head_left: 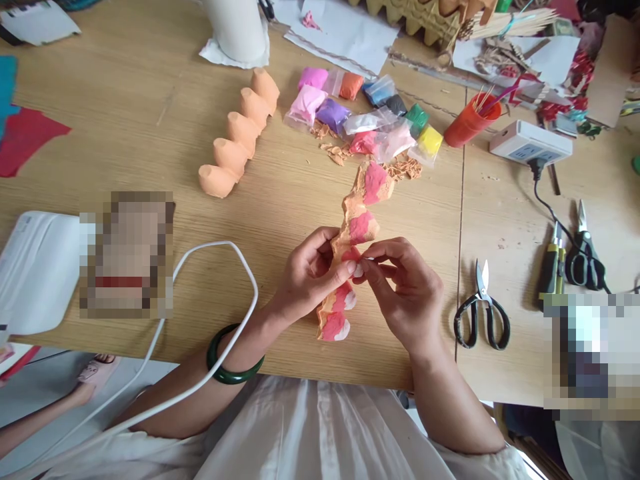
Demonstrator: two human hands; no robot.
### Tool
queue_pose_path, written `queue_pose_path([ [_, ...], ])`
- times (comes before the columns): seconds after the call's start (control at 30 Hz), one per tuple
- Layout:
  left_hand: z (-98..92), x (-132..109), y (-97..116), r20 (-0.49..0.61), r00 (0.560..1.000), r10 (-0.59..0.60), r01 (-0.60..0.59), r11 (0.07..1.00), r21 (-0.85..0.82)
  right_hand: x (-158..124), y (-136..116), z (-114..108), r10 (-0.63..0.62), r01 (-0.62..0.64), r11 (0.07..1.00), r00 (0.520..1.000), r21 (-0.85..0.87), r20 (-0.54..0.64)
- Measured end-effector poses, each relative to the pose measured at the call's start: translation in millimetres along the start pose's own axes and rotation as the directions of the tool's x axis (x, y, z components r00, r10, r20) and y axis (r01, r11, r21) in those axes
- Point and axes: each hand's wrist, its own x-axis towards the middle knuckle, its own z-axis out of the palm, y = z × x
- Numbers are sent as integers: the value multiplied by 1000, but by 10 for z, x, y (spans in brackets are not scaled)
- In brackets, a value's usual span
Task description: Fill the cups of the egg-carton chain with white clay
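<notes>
A strip of orange egg-carton cups [361, 228], with pink clay pressed onto each cup, stands nearly lengthwise before me. My left hand [310, 270] grips it around the middle, its thumb on the front. My right hand [407, 290] is pinched at the same cup, finger and thumb against a small whitish bit of clay [358, 270]. The two cups nearest me carry pale clay [343, 329] at their right ends. Farther left lies a plain orange egg-carton strip [235, 137]. Bags of coloured clay [333, 115] are heaped beyond the strip in my hands.
Black-handled scissors [483, 307] lie right of my right hand. Beyond are a red cup [470, 120] of sticks, a power strip [531, 141], and more scissors [584, 253]. A white cable [256, 280] loops over my left forearm. A paper roll [235, 30] stands at the back.
</notes>
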Motion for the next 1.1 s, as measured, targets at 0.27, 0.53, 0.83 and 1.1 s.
queue_pose_path([
  [0.27, -122, 31, -111, -12, 1000, 23, -23, 1000, -4, 72, 28, -39, 210, -185, 967, 968, 174, -138],
  [0.53, -50, 61, -46, -4, 997, -82, 81, 990, -117, 219, 166, -66, 450, -447, 804, 889, 392, 91],
  [0.83, -48, 60, -10, 87, 981, -173, 188, 959, -213, 213, 251, -9, 543, -573, 717, 816, 398, 196],
  [1.1, -40, 52, -11, 24, 987, -157, 158, 968, -196, 193, 244, 41, 523, -537, 721, 836, 439, 163],
])
